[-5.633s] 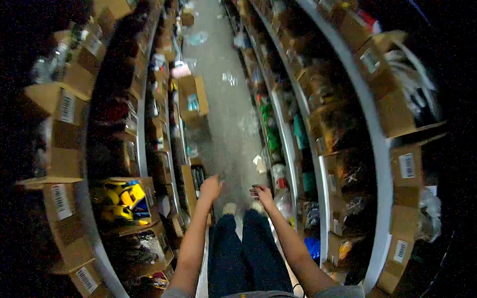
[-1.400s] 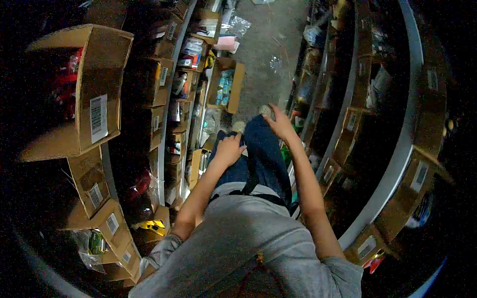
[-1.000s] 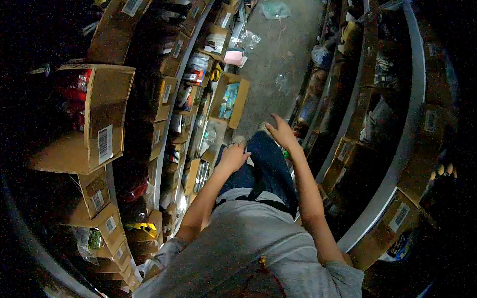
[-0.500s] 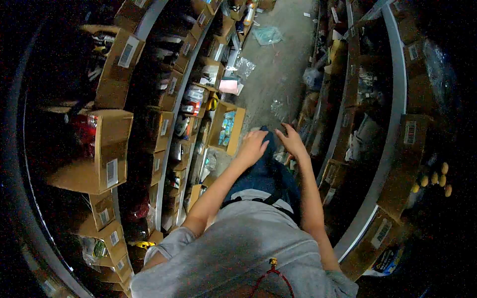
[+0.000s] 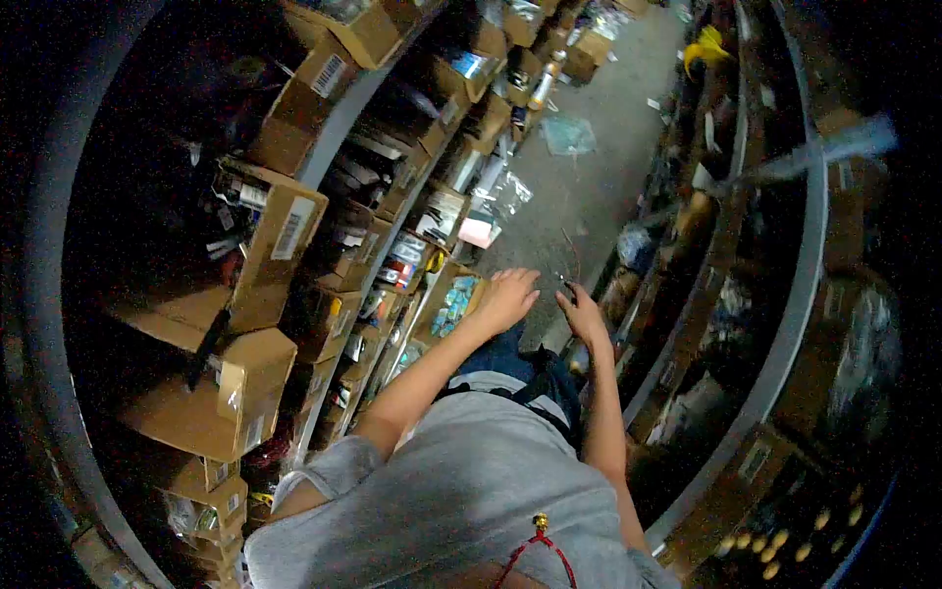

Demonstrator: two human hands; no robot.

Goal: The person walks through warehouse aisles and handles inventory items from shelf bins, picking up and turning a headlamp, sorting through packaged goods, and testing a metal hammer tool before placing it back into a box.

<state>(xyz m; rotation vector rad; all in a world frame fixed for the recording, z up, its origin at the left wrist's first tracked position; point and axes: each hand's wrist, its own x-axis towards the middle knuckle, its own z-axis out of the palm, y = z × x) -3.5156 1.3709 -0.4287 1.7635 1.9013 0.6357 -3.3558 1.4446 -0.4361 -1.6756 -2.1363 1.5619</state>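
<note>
My left hand [image 5: 510, 297] is held out over the aisle floor, palm down, its fingers stretched and nothing in it. Nearest to it is an open cardboard box [image 5: 477, 293] with blue-and-green packets [image 5: 455, 306] inside, partly covered by my forearm. My right hand [image 5: 584, 316] hangs in front of me, thumb and forefinger apart; no held thing shows. Just beyond its fingertips a thin reddish strand [image 5: 572, 253] appears on the floor. Below the hands are my dark trousers [image 5: 500, 358].
Shelves with labelled cardboard boxes [image 5: 285, 236] line the left. More shelving [image 5: 800, 294] runs along the right, with a yellow item [image 5: 706, 51] far up. On the concrete floor [image 5: 608, 147] lie a greenish plastic bag [image 5: 569, 135], clear wrapping [image 5: 512, 193] and a pink item [image 5: 478, 232].
My view has shifted forward along the aisle and turned, so shelves and floor items sit differently. Both hands remain in front of me, without anything taken up.
</note>
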